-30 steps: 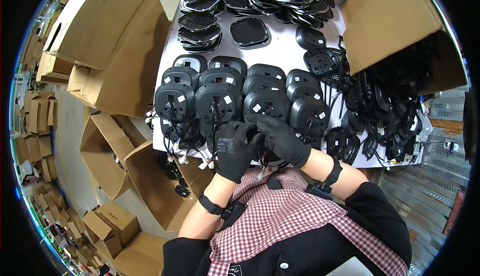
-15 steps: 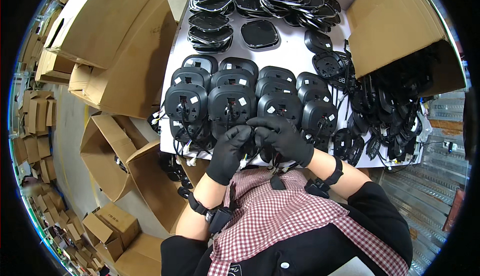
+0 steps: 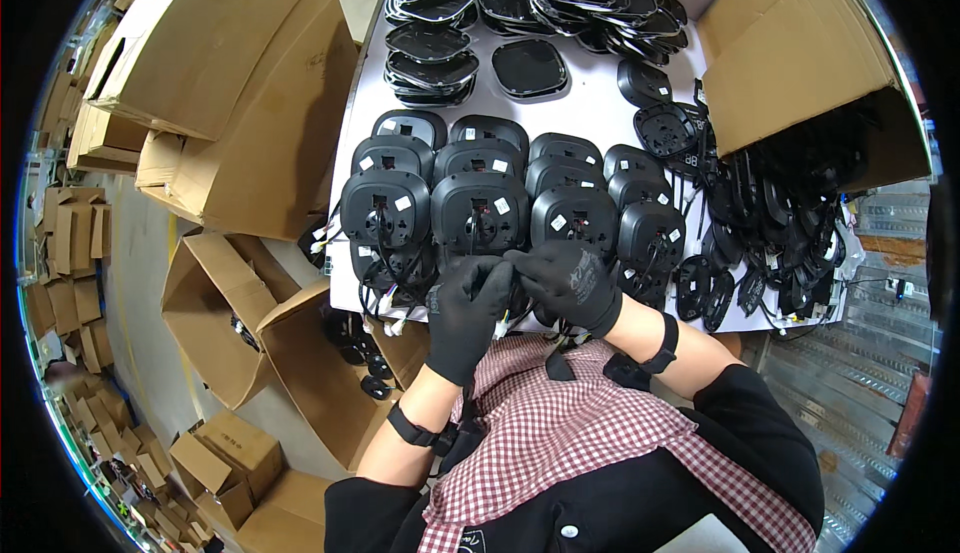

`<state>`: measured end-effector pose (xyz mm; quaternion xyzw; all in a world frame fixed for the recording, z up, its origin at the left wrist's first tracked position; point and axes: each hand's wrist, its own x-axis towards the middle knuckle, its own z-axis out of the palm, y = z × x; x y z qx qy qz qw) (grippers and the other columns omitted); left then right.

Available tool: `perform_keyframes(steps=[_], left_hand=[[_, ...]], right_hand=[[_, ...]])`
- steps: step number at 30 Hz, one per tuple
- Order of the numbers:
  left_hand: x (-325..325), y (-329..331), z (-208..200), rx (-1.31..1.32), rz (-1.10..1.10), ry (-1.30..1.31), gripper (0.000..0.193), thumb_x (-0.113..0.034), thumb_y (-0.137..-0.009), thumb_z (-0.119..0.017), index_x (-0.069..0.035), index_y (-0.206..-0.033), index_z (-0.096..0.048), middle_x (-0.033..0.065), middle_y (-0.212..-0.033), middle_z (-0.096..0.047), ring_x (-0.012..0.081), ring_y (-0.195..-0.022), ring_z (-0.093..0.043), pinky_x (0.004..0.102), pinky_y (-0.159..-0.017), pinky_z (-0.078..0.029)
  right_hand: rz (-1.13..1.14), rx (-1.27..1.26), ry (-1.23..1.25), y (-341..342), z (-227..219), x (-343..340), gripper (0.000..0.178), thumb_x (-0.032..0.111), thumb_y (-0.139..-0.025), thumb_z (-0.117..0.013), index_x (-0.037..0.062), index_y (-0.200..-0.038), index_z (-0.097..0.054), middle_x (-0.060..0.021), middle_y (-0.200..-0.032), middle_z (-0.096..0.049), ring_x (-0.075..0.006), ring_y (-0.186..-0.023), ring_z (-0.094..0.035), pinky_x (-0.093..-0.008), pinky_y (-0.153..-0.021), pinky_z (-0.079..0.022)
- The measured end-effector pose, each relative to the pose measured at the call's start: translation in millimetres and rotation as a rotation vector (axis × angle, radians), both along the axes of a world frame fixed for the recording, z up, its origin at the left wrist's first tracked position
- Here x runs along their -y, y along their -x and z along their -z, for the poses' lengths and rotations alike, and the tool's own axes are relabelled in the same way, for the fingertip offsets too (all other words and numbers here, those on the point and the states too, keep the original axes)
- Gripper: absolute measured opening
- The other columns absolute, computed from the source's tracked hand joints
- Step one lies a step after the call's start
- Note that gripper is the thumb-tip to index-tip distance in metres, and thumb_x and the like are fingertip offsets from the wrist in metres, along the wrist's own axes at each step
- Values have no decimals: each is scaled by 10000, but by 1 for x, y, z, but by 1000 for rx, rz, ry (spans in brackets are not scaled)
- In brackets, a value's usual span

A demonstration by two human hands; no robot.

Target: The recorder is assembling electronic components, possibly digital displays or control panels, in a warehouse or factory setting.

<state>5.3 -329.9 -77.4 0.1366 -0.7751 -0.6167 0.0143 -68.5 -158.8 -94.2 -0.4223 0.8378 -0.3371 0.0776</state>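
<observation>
My left hand (image 3: pixel 467 318), in a black glove, is closed with its fingertips pinched at the front edge of the white table. My right hand (image 3: pixel 575 288), gloved alike, is closed in a pinch against the left one. Whatever sits between the fingertips is too small and hidden to make out. Just beyond them stand rows of rounded black plastic housings (image 3: pixel 480 211), propped upright with small white labels. Black cables hang from the housings, and white connectors (image 3: pixel 394 329) dangle at the table edge left of my hands.
Stacks of glossy black panels (image 3: pixel 430 41) lie at the far end, with a single panel (image 3: pixel 530 68) before them. On the right an open cardboard box (image 3: pixel 800 63) leans above heaped black parts (image 3: pixel 770 223). More cardboard boxes (image 3: pixel 250 103) stand on the left, some on the floor.
The table and its housings have shifted slightly right in the picture. My left hand has turned a little and sits slightly lower; the fingertips of both hands remain pinched together.
</observation>
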Motion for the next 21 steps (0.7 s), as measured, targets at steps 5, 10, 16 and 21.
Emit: perform_keyframes(steps=[5,10,16,21], left_hand=[[10,1,8,-31,0,201,179,-170,-898,-622,7,-893,-650,130,-842,-649,284,-765,-620,372,-701,-470],[28,8,-8,161,160,98,203,-187,-914,-629,13,-877,-644,103,-817,-640,212,-725,-602,331,-666,-465],[38,9,-2,310,181,-265,203,-186,-927,-639,14,-901,-669,56,-850,-663,95,-728,-581,256,-660,-475],[29,7,9,135,34,-361,152,-134,-898,-660,7,-950,-684,6,-830,-652,87,-741,-570,237,-693,-461]], right_hand=[[-38,-56,-64,1,4,8,355,169,-873,-585,103,-1222,-593,-98,-837,-614,-254,-737,-638,-366,-607,-514],[-70,-2,-34,5,-9,8,338,186,-886,-584,120,-1217,-600,-94,-811,-615,-253,-717,-640,-369,-619,-521],[-65,22,-28,12,-24,18,240,235,-881,-643,79,-1062,-674,-99,-788,-652,-268,-719,-648,-361,-620,-501],[69,190,162,4,-15,27,206,216,-901,-625,70,-1044,-649,-103,-864,-656,-225,-777,-666,-339,-704,-532]])
